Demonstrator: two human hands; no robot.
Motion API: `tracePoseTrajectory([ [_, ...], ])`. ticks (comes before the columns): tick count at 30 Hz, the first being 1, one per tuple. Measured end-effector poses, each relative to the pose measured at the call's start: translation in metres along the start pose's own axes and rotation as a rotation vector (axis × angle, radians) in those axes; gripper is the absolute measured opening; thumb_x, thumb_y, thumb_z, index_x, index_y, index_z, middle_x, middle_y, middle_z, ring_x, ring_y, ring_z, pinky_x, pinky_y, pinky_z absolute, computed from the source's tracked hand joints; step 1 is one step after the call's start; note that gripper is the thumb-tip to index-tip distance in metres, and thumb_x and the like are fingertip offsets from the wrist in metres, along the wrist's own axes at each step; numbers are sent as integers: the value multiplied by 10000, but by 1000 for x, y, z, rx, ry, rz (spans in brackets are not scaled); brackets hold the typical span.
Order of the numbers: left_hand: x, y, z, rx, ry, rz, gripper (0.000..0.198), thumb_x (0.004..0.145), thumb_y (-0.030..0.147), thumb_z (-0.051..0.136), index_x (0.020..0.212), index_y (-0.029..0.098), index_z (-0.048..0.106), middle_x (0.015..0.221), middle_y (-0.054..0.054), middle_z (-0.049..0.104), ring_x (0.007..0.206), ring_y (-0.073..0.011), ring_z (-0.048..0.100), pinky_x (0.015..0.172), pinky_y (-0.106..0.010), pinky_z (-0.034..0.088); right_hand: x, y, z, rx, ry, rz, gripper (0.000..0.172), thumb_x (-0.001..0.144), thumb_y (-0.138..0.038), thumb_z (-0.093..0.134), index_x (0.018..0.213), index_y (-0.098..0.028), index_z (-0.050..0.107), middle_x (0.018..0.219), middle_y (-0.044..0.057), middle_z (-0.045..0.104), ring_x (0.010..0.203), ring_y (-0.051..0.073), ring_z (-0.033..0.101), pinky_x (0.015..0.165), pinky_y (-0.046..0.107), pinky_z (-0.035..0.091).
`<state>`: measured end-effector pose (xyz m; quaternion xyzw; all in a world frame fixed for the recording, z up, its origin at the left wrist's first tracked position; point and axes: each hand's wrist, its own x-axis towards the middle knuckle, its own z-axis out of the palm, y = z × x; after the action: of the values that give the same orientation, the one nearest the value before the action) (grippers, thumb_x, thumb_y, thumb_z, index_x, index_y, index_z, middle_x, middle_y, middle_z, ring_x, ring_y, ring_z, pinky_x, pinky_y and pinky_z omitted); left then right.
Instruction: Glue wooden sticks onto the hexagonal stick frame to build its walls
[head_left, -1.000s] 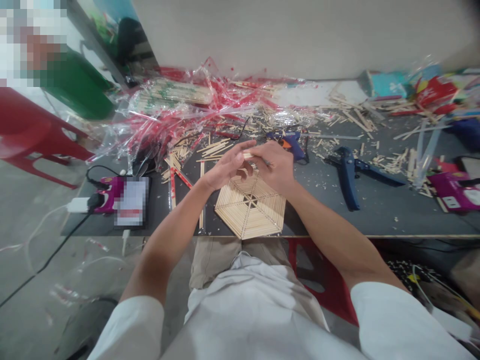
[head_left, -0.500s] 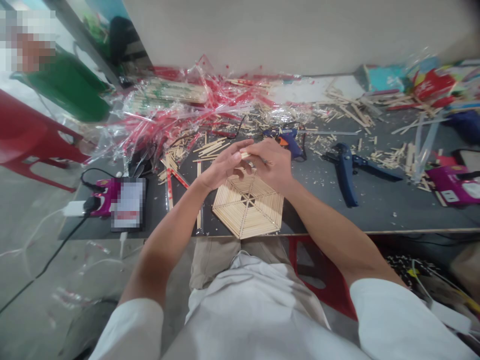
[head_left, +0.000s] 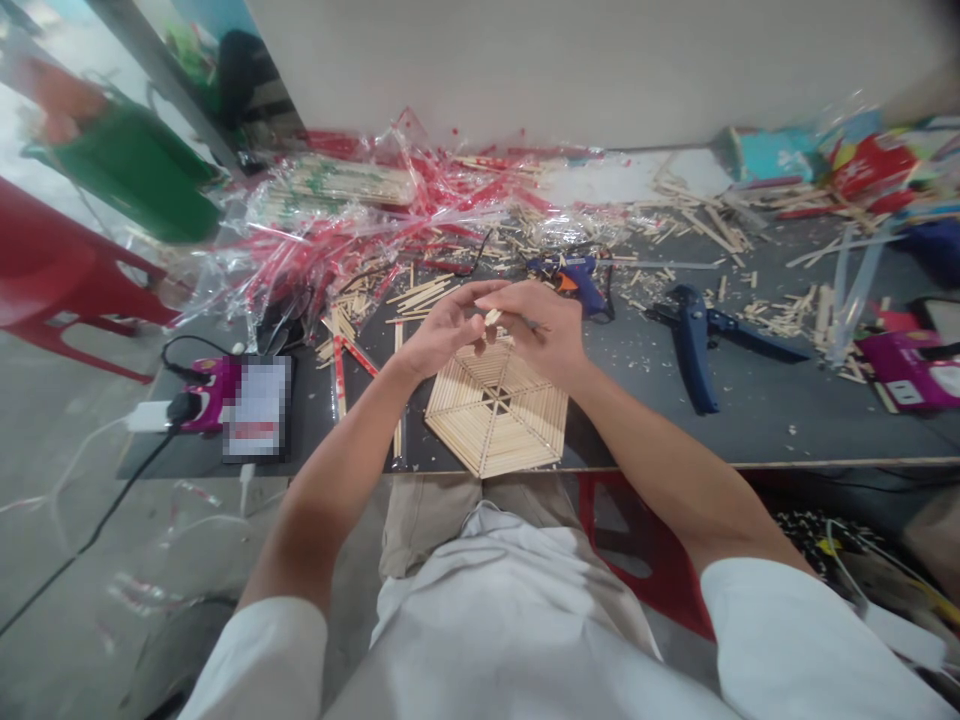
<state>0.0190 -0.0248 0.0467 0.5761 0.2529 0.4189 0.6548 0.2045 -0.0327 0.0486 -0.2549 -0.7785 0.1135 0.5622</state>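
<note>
A flat hexagonal panel of thin wooden sticks [head_left: 517, 430], with spokes and a small central hole, lies at the table's front edge. Above its far side my two hands meet. My right hand [head_left: 544, 320] is closed in a pinch on a short piece of wooden stick [head_left: 493, 317], whose pale end shows between the fingers. My left hand [head_left: 448, 325] is curved beside that end, thumb and fingers apart, its fingertips partly hidden behind the right hand. Just beyond the right hand lies a blue glue gun [head_left: 589, 285] with an orange trigger.
Blue-handled cutters [head_left: 696, 350] lie on the dark table [head_left: 630, 420] at right. Loose sticks [head_left: 424, 295] and red-clear plastic wrappers [head_left: 315, 240] cover the back left. A phone [head_left: 256, 410] and purple power strip [head_left: 202, 390] sit at left. A red stool [head_left: 67, 270] stands beyond.
My left thumb has drawn slightly away from the stick piece, showing more of its end in my right fingers. The panel has stayed in place.
</note>
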Motion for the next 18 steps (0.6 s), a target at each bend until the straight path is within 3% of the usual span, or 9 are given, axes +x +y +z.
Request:
tracePoseTrajectory([
  [5, 2, -7, -6, 30, 46, 43, 710, 713, 668, 889, 1239, 234, 690, 978, -28, 668, 687, -83, 635, 553, -200, 519, -3, -4, 1, 56, -30, 90, 252, 1088, -380, 512, 1130, -331, 755, 1038, 11, 802, 934, 161, 767, 805, 351, 652],
  [11, 4, -8, -4, 60, 96, 115, 602, 772, 626, 865, 1196, 246, 671, 953, -14, 727, 610, -74, 645, 517, -216, 499, 1, -8, 1, 97, 75, 70, 171, 1046, -350, 616, 1158, -357, 745, 1134, 28, 739, 1086, 196, 726, 947, 408, 620],
  [15, 6, -7, -1, 168, 196, 174, 520, 759, 584, 883, 1074, 211, 705, 942, -29, 756, 550, -61, 615, 499, -228, 487, 2, -6, 1, 17, 77, 125, 171, 1026, -440, 638, 1090, -342, 763, 1077, 44, 649, 1014, 206, 681, 914, 430, 601],
  [18, 6, -7, 0, 275, 286, 183, 416, 792, 536, 863, 977, 190, 726, 790, -3, 717, 514, -56, 575, 494, -229, 468, 1, -3, 3, 2, 93, 124, 181, 1021, -471, 642, 1043, -344, 769, 1018, 38, 609, 969, 201, 655, 883, 428, 589],
])
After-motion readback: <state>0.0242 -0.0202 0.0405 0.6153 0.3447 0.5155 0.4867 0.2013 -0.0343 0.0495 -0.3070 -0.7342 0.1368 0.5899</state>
